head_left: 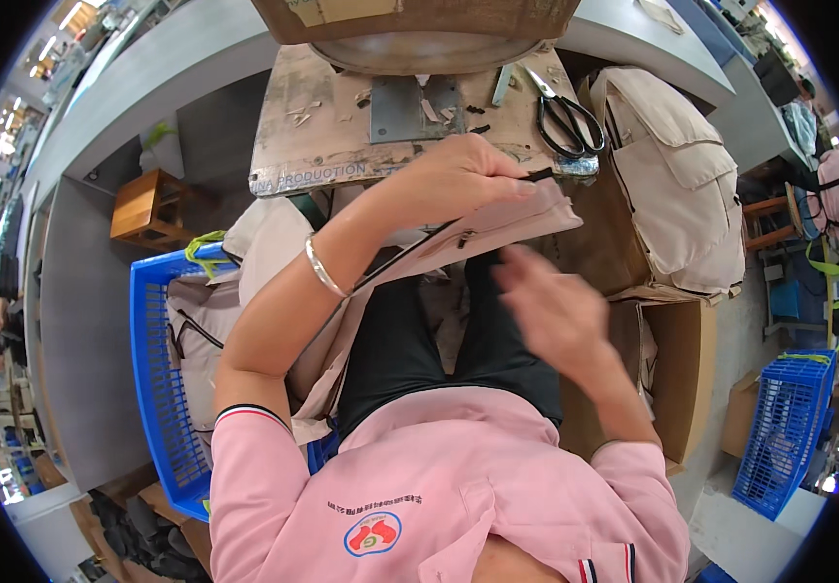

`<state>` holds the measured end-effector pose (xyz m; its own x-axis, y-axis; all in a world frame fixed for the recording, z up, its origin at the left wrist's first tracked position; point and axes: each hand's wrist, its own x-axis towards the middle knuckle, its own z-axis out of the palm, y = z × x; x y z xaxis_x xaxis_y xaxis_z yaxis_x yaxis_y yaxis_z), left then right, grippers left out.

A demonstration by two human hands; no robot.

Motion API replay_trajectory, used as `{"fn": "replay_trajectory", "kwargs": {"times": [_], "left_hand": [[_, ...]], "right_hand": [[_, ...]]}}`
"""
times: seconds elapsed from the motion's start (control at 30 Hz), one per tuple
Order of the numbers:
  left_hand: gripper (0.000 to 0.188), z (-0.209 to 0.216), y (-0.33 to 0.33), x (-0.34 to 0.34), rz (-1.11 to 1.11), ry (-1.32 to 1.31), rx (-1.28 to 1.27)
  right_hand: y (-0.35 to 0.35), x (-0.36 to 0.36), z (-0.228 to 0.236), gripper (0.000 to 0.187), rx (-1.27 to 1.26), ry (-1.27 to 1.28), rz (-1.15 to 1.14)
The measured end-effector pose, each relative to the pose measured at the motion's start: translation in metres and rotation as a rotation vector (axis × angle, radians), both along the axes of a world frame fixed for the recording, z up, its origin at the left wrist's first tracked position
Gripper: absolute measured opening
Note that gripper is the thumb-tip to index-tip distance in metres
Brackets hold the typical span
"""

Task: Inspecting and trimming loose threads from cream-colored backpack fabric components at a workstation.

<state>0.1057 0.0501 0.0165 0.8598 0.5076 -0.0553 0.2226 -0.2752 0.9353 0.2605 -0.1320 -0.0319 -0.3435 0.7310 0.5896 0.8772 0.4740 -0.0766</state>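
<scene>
My left hand, with a bangle on its wrist, is closed on a beige fabric bag piece edged with a black zip. The piece is held up over my lap, just in front of the worktable, and its lower part hangs toward my left thigh. A small dark zip pull shows on its face. Below and right of the piece, my right hand is smeared by motion, so its fingers cannot be read. It appears apart from the fabric.
Black-handled scissors, a metal plate and scraps lie on the worktable. A beige backpack stands at right above a cardboard box. At left, a blue basket holds beige bags; a wooden stool stands behind it.
</scene>
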Motion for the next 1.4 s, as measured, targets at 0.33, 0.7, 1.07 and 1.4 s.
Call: {"fn": "replay_trajectory", "kwargs": {"times": [0.33, 0.7, 1.07, 1.4], "left_hand": [[0.052, -0.035, -0.041, -0.059, 0.167, -0.227, 0.549], [0.047, -0.064, -0.058, -0.103, 0.237, 0.009, -0.353], [0.021, -0.016, 0.040, -0.064, 0.406, -0.237, -0.294], [0.022, -0.023, 0.072, -0.045, 0.548, -0.371, -0.366]], "right_hand": [[0.061, -0.038, -0.011, 0.020, -0.214, 0.090, -0.026], [0.072, 0.023, 0.033, 0.019, -0.182, 0.469, -0.083], [0.147, 0.067, 0.053, 0.017, -0.320, 0.727, -0.211], [0.190, 0.075, 0.046, 0.024, -0.362, 0.781, -0.275]]}}
